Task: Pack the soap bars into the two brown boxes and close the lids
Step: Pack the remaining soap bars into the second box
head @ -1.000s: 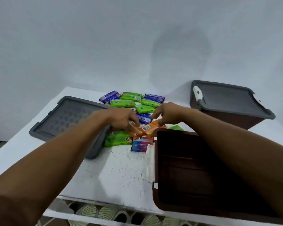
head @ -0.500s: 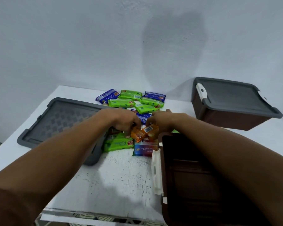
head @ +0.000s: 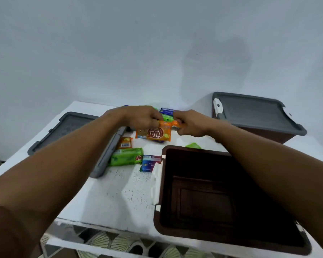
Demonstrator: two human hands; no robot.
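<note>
My left hand and my right hand both grip orange soap bars lifted above the table, behind the open brown box, whose inside looks empty. On the table lie another orange bar, a green bar, a blue-and-red bar and a green piece by the box's rim. More green and blue bars show between my hands; the rest of the pile is hidden. The second brown box stands at the back right with its grey lid on.
A loose grey lid lies upside down at the left of the white table. The table's front edge is near me, with patterned floor below. A plain wall stands close behind the table.
Both hands have lifted the orange soap bars off the pile; one wrapper's printed front now faces me. An orange bar lies uncovered beside the loose lid.
</note>
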